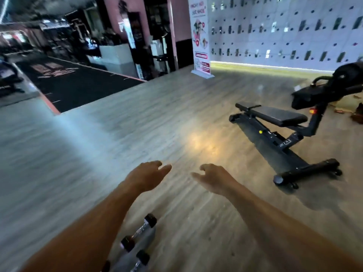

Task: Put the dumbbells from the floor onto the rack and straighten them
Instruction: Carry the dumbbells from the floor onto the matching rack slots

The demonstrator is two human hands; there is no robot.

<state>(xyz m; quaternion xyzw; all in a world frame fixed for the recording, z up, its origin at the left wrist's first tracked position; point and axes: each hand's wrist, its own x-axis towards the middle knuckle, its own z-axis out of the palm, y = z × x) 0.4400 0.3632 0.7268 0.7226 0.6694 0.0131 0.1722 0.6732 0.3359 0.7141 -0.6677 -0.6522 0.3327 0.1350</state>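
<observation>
Floorboards (157, 118) in a pale wood grain fill most of the head view, smeared by motion blur on the left and lit by a warm patch of glare near the middle. To the upper left a black mat (78, 83) with a pink border and faint lettering runs back into a dim hall of dark machines. At the far right stands a wall of white lockers (284, 30), a strip of light glowing along its base, with a pink and white poster stand (201, 38) at its near corner. A black adjustable bench (279, 122) on wheels sits on the boards at the right.

Both bare arms reach forward over the floor. The left hand (147, 175) and the right hand (214, 177) hang side by side, a gap between them, fingers loosely spread and curled, neither holding anything.

Two small dumbbells lie on the floor at the bottom of the frame, below the left forearm. The farther dumbbell (140, 232) has black heads and a chrome handle, lying diagonally. The nearer dumbbell (137, 261) is partly cut off by the frame edge. No rack is in view.
</observation>
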